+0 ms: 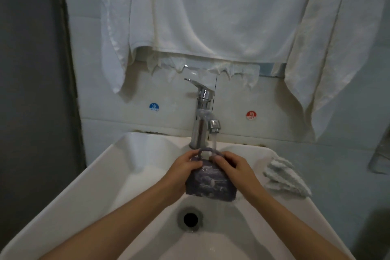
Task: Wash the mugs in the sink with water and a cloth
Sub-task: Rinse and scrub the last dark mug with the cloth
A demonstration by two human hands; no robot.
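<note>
Mug (209, 181): dark grey-purple and wet. I hold it over the sink (130, 175) basin, beyond the drain (190, 219), with its handle uppermost, just under the tap (203, 116) spout. Water (213, 143) runs and lands at the handle, between my grips. My left grip (185, 168) has fingers curled round the mug's left side, grasping it. My right grip (234, 168) has fingers curled round the right side by the handle, also grasping it. The cloth (285, 177) lies crumpled on the sink's right rim, apart from both grips. White towels (211, 17) hang on the wall above the tap.
</note>
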